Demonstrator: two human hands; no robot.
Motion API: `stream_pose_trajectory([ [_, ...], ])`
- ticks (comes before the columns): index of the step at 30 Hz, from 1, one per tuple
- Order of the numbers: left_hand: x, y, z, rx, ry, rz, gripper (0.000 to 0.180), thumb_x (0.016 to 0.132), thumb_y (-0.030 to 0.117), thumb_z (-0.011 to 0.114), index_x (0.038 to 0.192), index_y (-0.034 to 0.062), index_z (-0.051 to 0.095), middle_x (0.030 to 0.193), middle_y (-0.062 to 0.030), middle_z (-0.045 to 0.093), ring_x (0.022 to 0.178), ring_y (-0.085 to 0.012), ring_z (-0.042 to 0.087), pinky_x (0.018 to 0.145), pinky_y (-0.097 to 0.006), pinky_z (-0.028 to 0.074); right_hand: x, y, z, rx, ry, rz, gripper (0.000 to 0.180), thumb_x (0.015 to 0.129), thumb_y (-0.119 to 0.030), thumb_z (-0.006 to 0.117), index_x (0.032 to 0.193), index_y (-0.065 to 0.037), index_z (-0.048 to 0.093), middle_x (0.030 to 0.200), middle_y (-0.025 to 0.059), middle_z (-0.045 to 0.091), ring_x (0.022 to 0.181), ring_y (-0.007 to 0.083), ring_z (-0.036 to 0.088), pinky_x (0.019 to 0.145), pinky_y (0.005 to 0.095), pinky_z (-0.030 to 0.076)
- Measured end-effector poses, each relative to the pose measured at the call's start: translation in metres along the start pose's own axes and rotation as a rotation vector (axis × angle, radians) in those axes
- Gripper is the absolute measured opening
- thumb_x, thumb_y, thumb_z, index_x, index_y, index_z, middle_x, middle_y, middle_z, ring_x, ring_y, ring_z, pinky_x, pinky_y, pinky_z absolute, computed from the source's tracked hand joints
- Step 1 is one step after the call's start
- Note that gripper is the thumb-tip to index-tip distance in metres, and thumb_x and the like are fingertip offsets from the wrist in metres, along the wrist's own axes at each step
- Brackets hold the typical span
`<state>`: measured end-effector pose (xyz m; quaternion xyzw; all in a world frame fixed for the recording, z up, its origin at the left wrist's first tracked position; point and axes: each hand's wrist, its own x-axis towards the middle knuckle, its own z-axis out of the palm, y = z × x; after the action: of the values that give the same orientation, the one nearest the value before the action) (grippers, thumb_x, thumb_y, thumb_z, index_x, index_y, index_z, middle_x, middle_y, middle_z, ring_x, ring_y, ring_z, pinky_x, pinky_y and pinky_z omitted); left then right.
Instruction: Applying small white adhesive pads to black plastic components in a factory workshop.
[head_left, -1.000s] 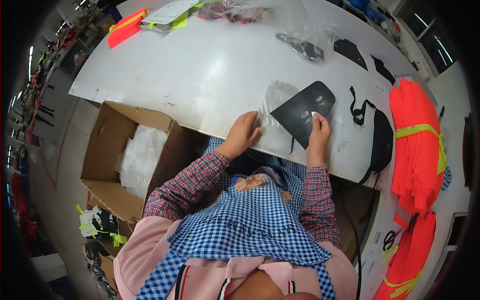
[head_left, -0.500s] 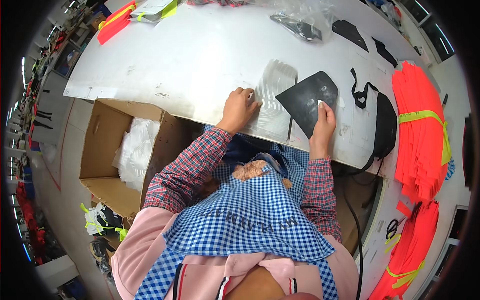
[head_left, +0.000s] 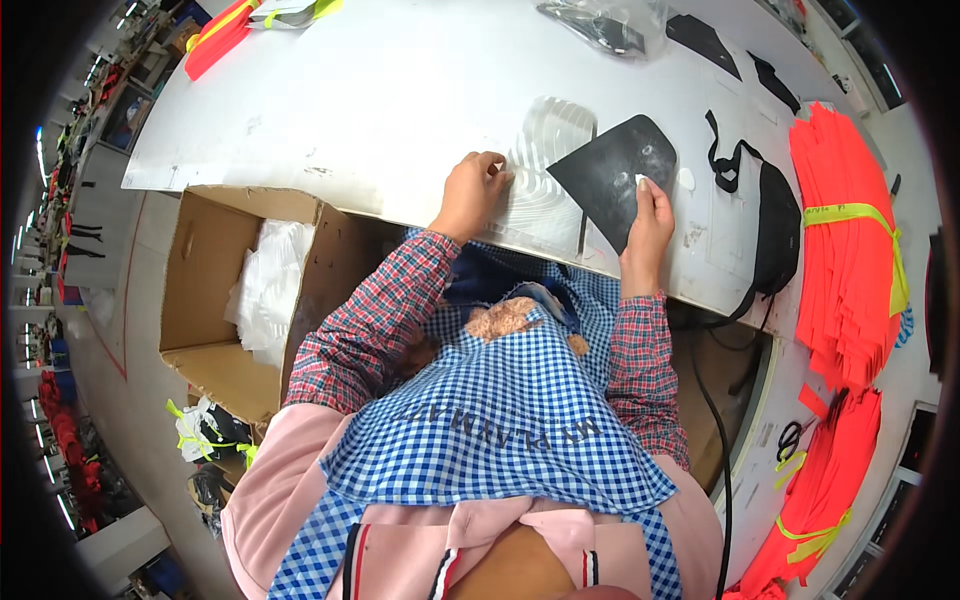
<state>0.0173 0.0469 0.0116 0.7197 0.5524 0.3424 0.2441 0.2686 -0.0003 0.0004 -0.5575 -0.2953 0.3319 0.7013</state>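
Observation:
My left hand [head_left: 472,197] is at the left edge of a clear plastic sheet [head_left: 548,170] with wavy pale stripes, lying near the table's front edge. Its thumb and fingers are pinched together, and whatever is between them cannot be made out. To the right, a black flat panel [head_left: 610,180] with pale marks overlaps the sheet's right side. My right hand [head_left: 650,228] is at the panel's right edge, pinching a small white piece [head_left: 640,179] that looks like chalk between thumb and finger.
A cardboard box [head_left: 345,290] holding white plastic sheets [head_left: 272,290] stands below the table [head_left: 330,110] at left. A black pouch with straps [head_left: 775,225] lies at right, beside tied stacks of bright orange fabric [head_left: 845,260]. Scissors [head_left: 790,440] lie lower right.
The whole view has shifted slightly, so the table things sit higher in the picture. My left fingers have drawn slightly off the clear sheet; my right hand keeps its pinch by the black panel.

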Motion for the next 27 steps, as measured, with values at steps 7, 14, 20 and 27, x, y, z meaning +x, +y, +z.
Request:
stream_pose_trajectory([
  [7, -0.017, 0.014, -0.014, 0.104, -0.004, 0.366, 0.030, 0.086, 0.015, 0.072, 0.112, -0.0005, 0.068, 0.114, -0.0187, 0.065, 0.102, -0.0341, 0.063, 0.089, -0.038, 0.053, -0.001, -0.001, 0.000, -0.002, 0.014, 0.031, 0.028, 0.098, -0.017, 0.063, 0.116, 0.004, 0.065, 0.110, 0.0065, 0.066, 0.103, 0.0124, 0.059, 0.094, 0.0247, 0.045],
  [14, -0.030, 0.022, -0.025, 0.165, -0.363, 0.533, 0.025, 0.086, 0.016, 0.070, 0.106, 0.0014, 0.070, 0.117, -0.0114, 0.067, 0.106, -0.0300, 0.064, 0.090, -0.037, 0.054, 0.000, -0.004, 0.000, 0.012, 0.022, 0.060, 0.030, 0.098, -0.018, 0.064, 0.119, 0.004, 0.065, 0.114, 0.0073, 0.066, 0.106, 0.0134, 0.059, 0.096, 0.0250, 0.044],
  [20, -0.030, 0.021, -0.027, 0.227, -0.368, 0.618, 0.023, 0.088, 0.018, 0.067, 0.105, 0.0030, 0.070, 0.116, -0.0099, 0.068, 0.104, -0.0277, 0.065, 0.088, -0.036, 0.055, -0.001, -0.007, 0.000, 0.019, 0.058, 0.064, 0.026, 0.097, -0.016, 0.064, 0.114, 0.004, 0.066, 0.108, 0.0061, 0.067, 0.101, 0.0123, 0.060, 0.092, 0.0248, 0.046],
  [27, -0.032, 0.017, -0.026, 0.322, -0.374, 0.715, 0.023, 0.091, 0.021, 0.065, 0.106, 0.0042, 0.070, 0.119, -0.0119, 0.067, 0.111, -0.0280, 0.065, 0.091, -0.036, 0.055, -0.001, -0.004, -0.003, 0.065, 0.056, 0.077, 0.026, 0.097, -0.016, 0.064, 0.114, 0.004, 0.067, 0.107, 0.0061, 0.067, 0.101, 0.0123, 0.060, 0.093, 0.0250, 0.045],
])
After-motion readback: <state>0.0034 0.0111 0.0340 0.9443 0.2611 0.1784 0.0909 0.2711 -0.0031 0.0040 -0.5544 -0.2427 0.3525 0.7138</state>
